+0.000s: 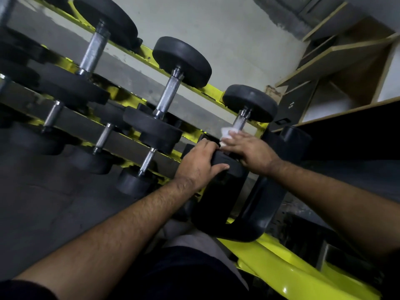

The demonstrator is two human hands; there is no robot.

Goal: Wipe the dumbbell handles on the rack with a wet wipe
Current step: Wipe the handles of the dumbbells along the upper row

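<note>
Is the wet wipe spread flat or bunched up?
Bunched up. The wet wipe shows as a crumpled white wad under the fingers of the right hand, pressed against the dumbbell handle.

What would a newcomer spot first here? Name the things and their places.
First, the two hands at centre: the right hand presses a white wipe round the handle of the rightmost dumbbell, while the left hand grips that dumbbell's near head. Next, the yellow rack running from upper left to centre, with black dumbbells in rows, such as the middle one.
</note>
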